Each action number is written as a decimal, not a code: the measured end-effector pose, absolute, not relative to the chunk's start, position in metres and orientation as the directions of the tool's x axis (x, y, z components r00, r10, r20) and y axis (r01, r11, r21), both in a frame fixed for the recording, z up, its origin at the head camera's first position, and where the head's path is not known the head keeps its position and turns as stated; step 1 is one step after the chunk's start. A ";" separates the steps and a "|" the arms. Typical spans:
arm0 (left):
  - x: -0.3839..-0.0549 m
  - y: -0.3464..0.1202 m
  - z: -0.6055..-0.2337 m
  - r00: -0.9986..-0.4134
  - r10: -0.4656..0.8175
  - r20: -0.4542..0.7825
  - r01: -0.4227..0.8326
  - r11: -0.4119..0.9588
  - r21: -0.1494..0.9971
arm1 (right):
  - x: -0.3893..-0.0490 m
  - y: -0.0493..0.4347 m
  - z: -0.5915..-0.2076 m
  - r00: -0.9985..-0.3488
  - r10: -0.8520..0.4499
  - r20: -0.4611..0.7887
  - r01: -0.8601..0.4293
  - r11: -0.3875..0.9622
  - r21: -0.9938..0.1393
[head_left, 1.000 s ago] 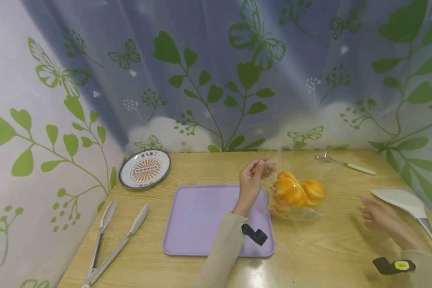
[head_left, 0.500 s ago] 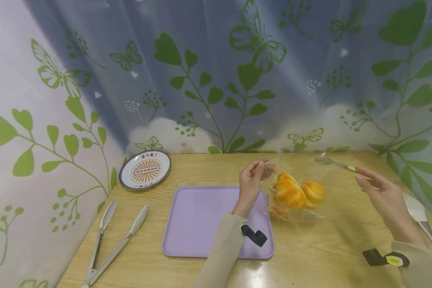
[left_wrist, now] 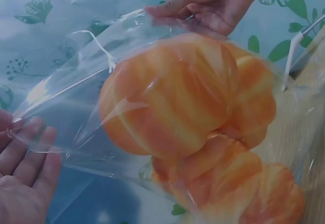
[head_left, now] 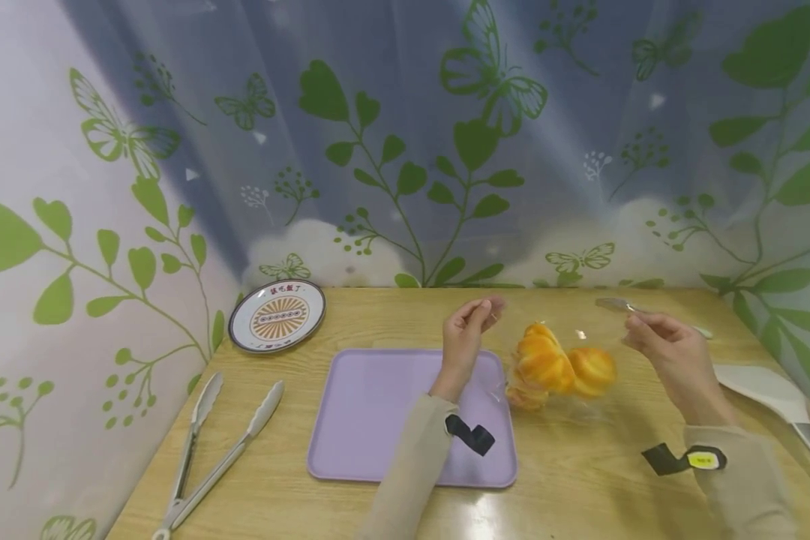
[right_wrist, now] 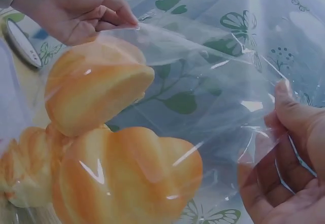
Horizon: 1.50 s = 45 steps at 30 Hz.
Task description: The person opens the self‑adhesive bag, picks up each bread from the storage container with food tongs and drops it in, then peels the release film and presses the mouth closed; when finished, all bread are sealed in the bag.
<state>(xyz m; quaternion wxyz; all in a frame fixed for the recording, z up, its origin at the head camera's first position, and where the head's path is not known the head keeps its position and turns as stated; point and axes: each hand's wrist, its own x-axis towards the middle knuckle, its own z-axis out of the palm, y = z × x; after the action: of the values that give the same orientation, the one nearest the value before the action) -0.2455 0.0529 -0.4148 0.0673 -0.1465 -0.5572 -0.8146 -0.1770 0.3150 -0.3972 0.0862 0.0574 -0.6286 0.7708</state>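
A clear plastic bag [right_wrist: 203,66] with several golden-orange bread rolls [head_left: 547,364] in it is between my hands, right of the purple tray [head_left: 371,420]. My left hand [head_left: 468,334] pinches the bag's edge at one side, over the tray's far right corner. On the other side, my right hand [head_left: 675,360] holds the bag's edge between thumb and fingers. In the right wrist view the film stretches from the left hand [right_wrist: 76,10] to the right hand [right_wrist: 284,168]. The rolls lie toward the bag's lower part.
A round patterned plate [head_left: 277,315] leans at the back left. Spread metal tongs [head_left: 196,472] lie front left. On the right are a utensil with a metal head [head_left: 617,304] and pale green handle, and a white spatula [head_left: 769,390]. A printed curtain [head_left: 405,150] hangs behind.
My right hand has moved up and left from beside the spatula to the bag's edge and taken hold of it. The left hand has stayed nearly in place.
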 end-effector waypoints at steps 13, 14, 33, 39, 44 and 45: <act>-0.254 0.042 -0.408 -0.911 0.193 0.363 0.274 -0.373 0.886 | -0.184 0.325 -0.407 -0.916 -0.027 0.400 -0.328 -0.524 -0.786; -0.254 0.041 -0.408 -0.911 0.197 0.362 0.271 -0.376 0.886 | -0.185 0.324 -0.408 -0.901 -0.044 0.431 -0.334 -0.563 -0.756; -0.258 0.029 -0.403 -0.887 0.316 0.336 0.322 -0.096 0.942 | -0.200 0.344 -0.404 -0.754 -0.229 0.616 -0.423 -0.547 -0.722; -0.260 0.028 -0.406 -0.875 0.362 0.323 0.287 -0.149 0.946 | -0.196 0.347 -0.400 -0.729 -0.176 0.661 -0.629 -0.207 -0.749; -0.258 0.032 -0.407 -0.849 0.348 0.396 0.322 -0.252 0.912 | -0.192 0.342 -0.397 -0.753 -0.148 0.641 -0.631 -0.114 -0.767; -0.257 0.033 -0.407 -0.851 0.339 0.401 0.328 -0.254 0.910 | -0.190 0.341 -0.396 -0.773 -0.130 0.621 -0.617 -0.076 -0.783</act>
<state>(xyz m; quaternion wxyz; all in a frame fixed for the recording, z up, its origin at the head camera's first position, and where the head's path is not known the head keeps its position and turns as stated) -0.2569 0.0333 -0.4068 -0.0038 -0.2730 -0.6107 -0.7433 -0.1904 0.3412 -0.3965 0.1799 0.2851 -0.6553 0.6760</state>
